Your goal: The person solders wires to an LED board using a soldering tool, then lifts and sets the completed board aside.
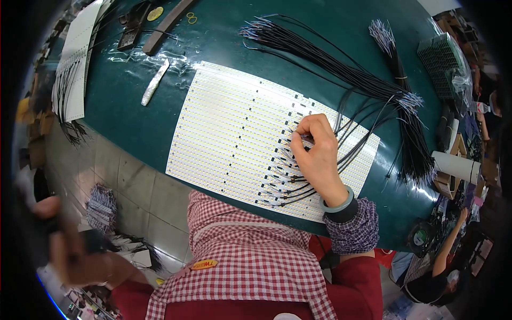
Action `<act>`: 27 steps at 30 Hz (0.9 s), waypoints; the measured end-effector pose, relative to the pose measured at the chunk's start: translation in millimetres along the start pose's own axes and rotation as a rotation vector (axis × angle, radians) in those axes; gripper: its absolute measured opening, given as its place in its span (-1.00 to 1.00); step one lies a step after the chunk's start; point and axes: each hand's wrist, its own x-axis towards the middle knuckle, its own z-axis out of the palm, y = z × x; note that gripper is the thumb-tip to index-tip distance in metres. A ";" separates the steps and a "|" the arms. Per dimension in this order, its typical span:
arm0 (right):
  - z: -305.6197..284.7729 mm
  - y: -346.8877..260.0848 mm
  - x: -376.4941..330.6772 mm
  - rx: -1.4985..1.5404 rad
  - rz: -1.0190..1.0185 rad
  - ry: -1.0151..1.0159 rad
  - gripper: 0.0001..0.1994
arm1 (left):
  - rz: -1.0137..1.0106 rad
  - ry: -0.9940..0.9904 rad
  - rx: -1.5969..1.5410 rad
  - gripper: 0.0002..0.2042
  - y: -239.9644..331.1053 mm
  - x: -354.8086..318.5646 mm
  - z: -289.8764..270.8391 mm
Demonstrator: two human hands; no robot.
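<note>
I'm working along the white panel of light strips (229,128), which is lying flat on the green table (133,122). My right hand (316,154) is resting on the panel's right part, fingertips pinched together on the end of a thin black wire (349,120), pressing it at a dark pad. A row of wires is already fanning from the pads below my hand toward the loose bundle (341,69) further back. By my judgement I'm midway down this column; the next move is calling for another wire from the bundle and a steady placement on the next pad. My left hand (80,256) is hanging low at my side, blurred, so I cannot tell whether it is gripping anything. The joint under my fingers is hidden
</note>
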 end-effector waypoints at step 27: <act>2.8 5.2 -0.6 -0.003 -0.031 0.028 -0.87 | 0.029 -0.687 -0.036 -0.84 -28.2 -37.4 137.5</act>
